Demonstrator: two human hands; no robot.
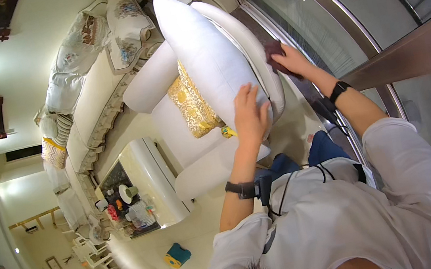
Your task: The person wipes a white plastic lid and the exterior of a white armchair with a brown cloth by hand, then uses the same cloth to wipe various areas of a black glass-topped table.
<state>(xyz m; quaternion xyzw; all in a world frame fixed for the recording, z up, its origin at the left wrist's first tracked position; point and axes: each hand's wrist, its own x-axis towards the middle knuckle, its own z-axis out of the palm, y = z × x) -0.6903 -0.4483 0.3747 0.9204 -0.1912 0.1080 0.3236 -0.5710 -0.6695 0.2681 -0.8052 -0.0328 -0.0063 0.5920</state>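
A dark brown cloth [281, 60] is bunched in my right hand [292, 61], between the armchair's back and the sliding glass door. My left hand [251, 115] rests with spread fingers against the lower end of a large pale cushion [208, 58]. That cushion leans on the back of a cream armchair [175, 124]. In front of it, on the seat, stands a yellow and white patterned pillow [192, 104], with a small yellow item [227, 132] by its lower corner. Both wrists wear dark bands.
The glass door's metal frame [353, 30] runs close on my right. Beyond the armchair are a coffee table [154, 180] bearing cups and a tray, and a long sofa [96, 108] with cushions. A teal and yellow stool [177, 255] stands on the floor to the left.
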